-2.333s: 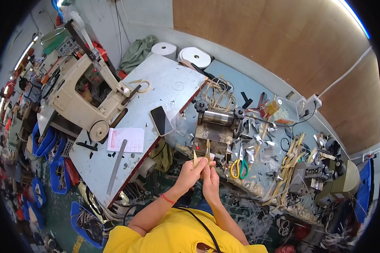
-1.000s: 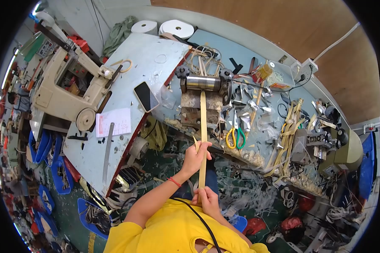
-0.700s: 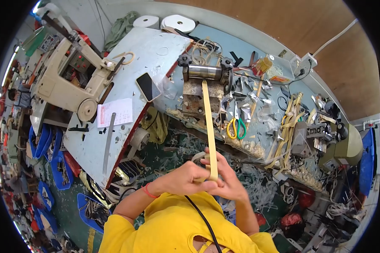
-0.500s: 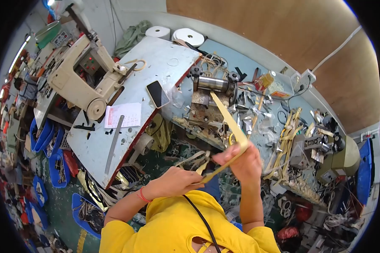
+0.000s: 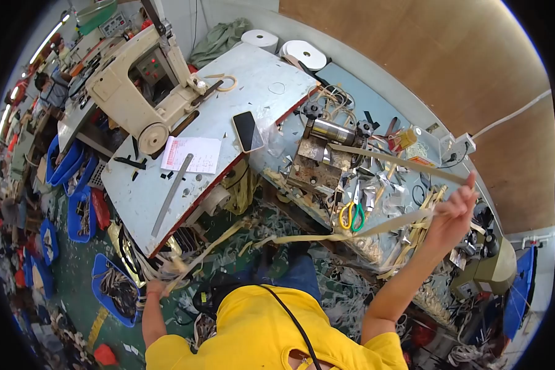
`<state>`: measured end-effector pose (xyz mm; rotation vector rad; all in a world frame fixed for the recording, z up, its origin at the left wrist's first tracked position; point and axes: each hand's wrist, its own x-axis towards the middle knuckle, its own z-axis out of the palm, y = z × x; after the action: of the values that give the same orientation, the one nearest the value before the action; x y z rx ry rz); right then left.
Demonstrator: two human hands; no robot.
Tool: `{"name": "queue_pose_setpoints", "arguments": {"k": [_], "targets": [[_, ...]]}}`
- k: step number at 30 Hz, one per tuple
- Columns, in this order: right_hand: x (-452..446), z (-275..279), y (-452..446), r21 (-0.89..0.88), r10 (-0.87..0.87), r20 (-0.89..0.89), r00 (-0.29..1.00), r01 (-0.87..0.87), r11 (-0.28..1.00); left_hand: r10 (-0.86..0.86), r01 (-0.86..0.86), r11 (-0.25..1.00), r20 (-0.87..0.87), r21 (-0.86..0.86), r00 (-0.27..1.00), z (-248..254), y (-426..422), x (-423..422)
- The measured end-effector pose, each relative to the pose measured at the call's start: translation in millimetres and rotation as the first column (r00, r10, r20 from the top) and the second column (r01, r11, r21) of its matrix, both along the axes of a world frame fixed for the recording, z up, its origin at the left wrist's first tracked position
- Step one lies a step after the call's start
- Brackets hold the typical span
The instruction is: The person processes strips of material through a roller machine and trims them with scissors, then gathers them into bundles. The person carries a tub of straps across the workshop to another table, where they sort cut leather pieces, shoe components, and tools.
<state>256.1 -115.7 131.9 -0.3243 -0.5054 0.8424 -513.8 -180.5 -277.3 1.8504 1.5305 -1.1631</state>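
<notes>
A long tan strip [image 5: 401, 163] runs from the metal roller machine [image 5: 333, 131] to my right hand [image 5: 455, 209], raised at the right over the bench. Its fingers are curled with the strip looped at them, and a paler length trails back leftward from the hand. Low on the left, my left hand [image 5: 156, 287] is stretched out beside the table's lower corner. Blur hides its fingers; pale strips [image 5: 219, 240] lie against or near it, and whether it holds them is unclear. Scissors [image 5: 352, 217] with yellow and green handles lie right of the machine's base.
A beige sewing machine [image 5: 143, 92], a phone [image 5: 248, 131], a paper sheet [image 5: 197, 154] and a metal ruler [image 5: 172, 196] are on the left table. Metal scraps and tan strips [image 5: 416, 231] cover the right bench. A blue bin [image 5: 114, 290] stands on the floor, lower left.
My hands have moved from close together before my body to far apart, left hand down-left, right hand up-right. The strip now slants rightward from the roller. The view has shifted.
</notes>
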Motion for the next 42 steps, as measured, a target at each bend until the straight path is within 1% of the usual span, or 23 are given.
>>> {"name": "queue_pose_setpoints", "arguments": {"k": [1, 2, 3, 4, 5, 6, 7, 8, 9, 10, 11, 12, 13, 15, 17, 19, 20, 21, 24, 27, 28, 34, 42], "targets": [[8.7, 12.4, 5.1, -0.001, -0.033, -0.003, 0.999, 0.033, 0.999, 0.337, -0.332, 0.942, -0.154, 0.054, 0.929, 68.5, -12.4, 26.5], [4.4, 23.5, 7.6, -0.081, -0.050, 0.001, 0.999, 0.050, 0.995, 0.115, -0.112, 0.993, -0.194, 0.027, 0.974, 47.3, -46.1, -10.0], [-7.9, 33.6, 12.4, -0.156, -0.061, 0.008, 0.998, 0.061, 0.986, 0.686, -0.663, 0.713, -0.029, 0.230, 0.727, 25.5, -70.7, -36.5], [-20.5, 36.5, 16.4, -0.229, -0.069, 0.015, 0.997, 0.071, 0.971, 0.722, -0.685, 0.642, 0.030, 0.343, 0.691, 26.4, -79.8, -29.4], [-30.7, 24.3, 8.8, -0.311, 0.076, 0.240, 0.968, 0.003, 0.950, 0.744, -0.694, 0.560, 0.093, 0.452, 0.661, 29.1, -82.0, -25.3], [-51.9, 14.2, -7.2, -0.389, 0.194, 0.433, 0.880, -0.012, 0.921, 0.598, -0.617, 0.593, 0.230, 0.517, 0.768, 52.3, -65.0, 10.5], [-73.1, 4.0, -22.9, -0.441, 0.299, 0.609, 0.735, 0.001, 0.897, 0.413, -0.537, 0.602, 0.346, 0.590, 0.843, 78.3, -37.7, 61.1], [-94.8, 0.8, -39.7, -0.578, 0.544, 0.391, 0.742, -0.262, 0.773, 0.231, -0.522, 0.622, 0.499, 0.584, 0.835, 92.6, -15.8, 94.9], [-108.0, -9.2, -52.7, -0.710, 0.736, 0.330, 0.591, -0.358, 0.607, 0.373, -0.794, 0.484, 0.734, 0.368, 0.567, 165.8, 22.4, 188.4], [-125.1, -24.1, -62.5, -0.778, 0.834, 0.282, 0.475, -0.395, 0.488, 0.336, -0.812, 0.527, 0.816, 0.252, 0.471, 174.8, 47.4, 225.3], [-142.9, -39.1, -72.9, -0.777, 0.875, 0.166, 0.455, -0.486, 0.400, 0.138, -0.754, 0.587, 0.881, 0.295, 0.453, 186.5, 69.2, 271.3], [-159.0, -63.3, -85.1, -0.745, 0.894, -0.021, 0.447, -0.603, 0.284, -0.083, -0.630, 0.696, 0.910, 0.345, 0.407, 199.5, 86.1, 312.6], [-173.5, -76.9, -97.5, -0.769, 0.905, -0.033, 0.424, -0.589, 0.248, 0.154, -0.716, 0.698, 0.970, 0.028, 0.188, 234.1, 98.0, 367.7], [-188.1, -98.5, -115.5, -0.713, 0.900, -0.155, 0.408, -0.676, 0.184, 0.271, -0.581, 0.788, 0.962, -0.201, 0.034, 241.4, 117.0, 441.2], [-198.5, -108.5, -129.5, -0.716, 0.876, -0.124, 0.466, -0.653, 0.247, 0.514, -0.479, 0.730, 0.854, -0.487, -0.085, 267.1, 124.8, 495.2], [-202.1, -113.5, -136.2, -0.729, 0.849, -0.094, 0.520, -0.617, 0.297, 0.506, -0.361, 0.770, 0.848, -0.525, -0.155, 259.4, 114.7, 516.6], [-204.9, -116.0, -141.2, -0.737, 0.834, -0.096, 0.544, -0.601, 0.308, 0.404, -0.384, 0.814, 0.899, -0.437, -0.167, 242.6, 107.7, 521.8], [-207.0, -118.0, -143.6, -0.744, 0.816, -0.099, 0.570, -0.587, 0.319, 0.391, -0.384, 0.823, 0.908, -0.419, -0.153, 243.8, 99.8, 524.7], [-211.6, -125.2, -145.8, -0.750, 0.781, -0.089, 0.618, -0.558, 0.356, 0.391, -0.427, 0.807, 0.911, -0.407, -0.128, 245.1, 86.3, 524.1], [-210.2, -121.9, -138.8, -0.785, 0.750, -0.133, 0.648, -0.531, 0.320, 0.402, -0.430, 0.791, 0.900, -0.434, -0.169, 239.0, 90.4, 527.7], [-208.5, -120.8, -137.4, -0.772, 0.727, -0.137, 0.673, -0.532, 0.347, 0.399, -0.424, 0.793, 0.899, -0.438, -0.183, 235.8, 92.4, 529.8], [-198.1, -129.6, -128.1, -0.804, 0.703, -0.101, 0.704, -0.474, 0.358, 0.404, -0.448, 0.769, 0.889, -0.457, -0.214, 237.1, 100.5, 544.5], [-191.7, -142.4, -121.1, -0.801, 0.712, -0.137, 0.689, -0.500, 0.330, 0.385, -0.480, 0.760, 0.898, -0.438, -0.211, 223.7, 100.1, 545.4]]}}
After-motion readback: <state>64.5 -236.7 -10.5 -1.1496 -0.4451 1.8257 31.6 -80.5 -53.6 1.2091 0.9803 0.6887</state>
